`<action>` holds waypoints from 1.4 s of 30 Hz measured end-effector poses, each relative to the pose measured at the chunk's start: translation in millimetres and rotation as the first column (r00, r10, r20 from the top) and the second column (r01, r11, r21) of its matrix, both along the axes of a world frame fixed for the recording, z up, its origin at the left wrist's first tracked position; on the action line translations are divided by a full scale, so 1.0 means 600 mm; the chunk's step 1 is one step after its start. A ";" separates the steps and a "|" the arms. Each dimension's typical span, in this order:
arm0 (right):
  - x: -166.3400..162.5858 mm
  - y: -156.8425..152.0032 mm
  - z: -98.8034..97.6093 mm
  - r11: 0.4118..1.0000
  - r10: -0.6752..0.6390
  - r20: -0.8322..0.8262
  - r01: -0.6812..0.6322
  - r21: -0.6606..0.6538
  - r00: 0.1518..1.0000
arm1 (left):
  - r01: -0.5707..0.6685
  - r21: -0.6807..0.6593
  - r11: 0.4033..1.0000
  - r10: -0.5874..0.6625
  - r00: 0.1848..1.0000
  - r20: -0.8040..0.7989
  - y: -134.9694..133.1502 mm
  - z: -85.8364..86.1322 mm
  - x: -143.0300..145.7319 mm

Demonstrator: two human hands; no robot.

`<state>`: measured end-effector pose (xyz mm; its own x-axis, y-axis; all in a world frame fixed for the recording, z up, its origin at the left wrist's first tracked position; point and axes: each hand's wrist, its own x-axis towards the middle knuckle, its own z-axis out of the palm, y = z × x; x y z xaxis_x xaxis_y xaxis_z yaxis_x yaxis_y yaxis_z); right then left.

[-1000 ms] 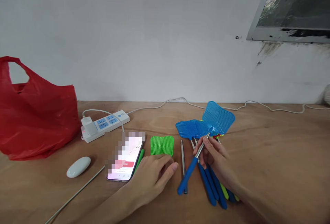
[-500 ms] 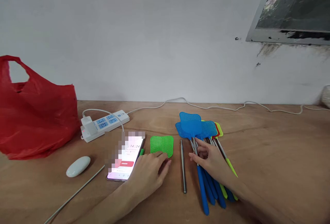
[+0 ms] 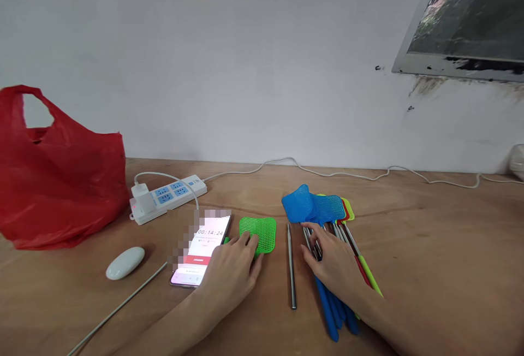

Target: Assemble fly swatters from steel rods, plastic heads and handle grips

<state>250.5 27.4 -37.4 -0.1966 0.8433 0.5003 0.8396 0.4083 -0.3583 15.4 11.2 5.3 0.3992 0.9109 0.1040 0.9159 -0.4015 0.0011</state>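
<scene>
Swatters (image 3: 313, 208) are lying on the table (image 3: 429, 247) beneath my right hand (image 3: 333, 255), the nearer one, handles pointing toward me; its fingers are standing apart. My left hand (image 3: 233, 260) is touching a green mesh (image 3: 266, 233), whether gripping I cannot tell.

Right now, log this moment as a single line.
left hand: fingers over green mesh head | right hand: open, over blue swatters | metal rod: on table, between hands | phone: lit, beside left hand

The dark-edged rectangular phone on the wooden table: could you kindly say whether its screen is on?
On: the phone screen glows brightly, showing 00:14:24 above a red bar.
</scene>
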 end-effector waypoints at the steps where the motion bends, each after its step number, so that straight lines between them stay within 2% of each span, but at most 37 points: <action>1: 0.001 0.001 0.000 1.000 -0.004 0.017 0.004 0.004 1.000 | -0.008 -0.004 1.000 0.008 1.000 -0.005 0.000 0.001 0.000; 6: 0.003 -0.001 0.002 1.000 0.003 0.073 -0.002 -0.008 0.997 | -0.016 -0.012 1.000 0.016 1.000 -0.012 -0.002 0.001 -0.002; 11: 0.002 -0.006 0.006 0.997 0.067 0.077 -0.064 -0.041 0.995 | 0.043 -0.002 0.999 -0.042 0.999 0.018 -0.001 0.003 -0.002; 16: 0.005 -0.010 0.008 0.988 0.138 0.071 -0.132 -0.085 0.988 | 0.079 -0.047 0.996 -0.078 0.997 0.020 0.004 0.003 -0.002; 20: 0.003 -0.015 0.015 0.972 0.223 0.027 -0.220 -0.086 0.974 | 0.086 -0.075 0.993 -0.086 0.996 0.009 0.006 0.002 -0.005; 24: -0.007 -0.025 0.028 0.931 0.356 0.014 -0.354 -0.085 0.934 | 0.070 -0.098 0.993 -0.070 0.998 0.010 0.006 0.002 -0.005; 27: -0.013 -0.031 0.035 0.911 0.401 0.020 -0.397 -0.110 0.916 | 0.075 -0.106 0.992 -0.072 0.997 0.029 0.007 0.000 -0.004; 31: -0.017 -0.034 0.037 0.907 0.398 0.043 -0.387 -0.164 0.916 | 0.103 -0.098 0.990 -0.099 0.994 0.051 0.009 -0.007 -0.006; 35: -0.018 -0.034 0.033 0.924 0.339 0.068 -0.319 -0.210 0.938 | 0.121 -0.077 0.990 -0.117 0.992 0.052 0.007 -0.012 -0.008; 38: -0.017 -0.033 0.029 0.943 0.287 0.085 -0.265 -0.201 0.954 | 0.112 -0.067 0.991 -0.107 0.992 0.064 0.008 -0.015 -0.008; 42: -0.013 -0.031 0.022 0.949 0.290 0.142 -0.266 -0.166 0.946 | 0.099 -0.068 0.993 -0.097 0.995 0.033 0.008 -0.013 -0.007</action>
<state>242.9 9.1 -24.1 -0.5022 0.8035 0.3198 0.7516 0.5884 -0.2981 11.1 16.2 -2.7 0.4848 0.8729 0.0554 0.8711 -0.4875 0.0585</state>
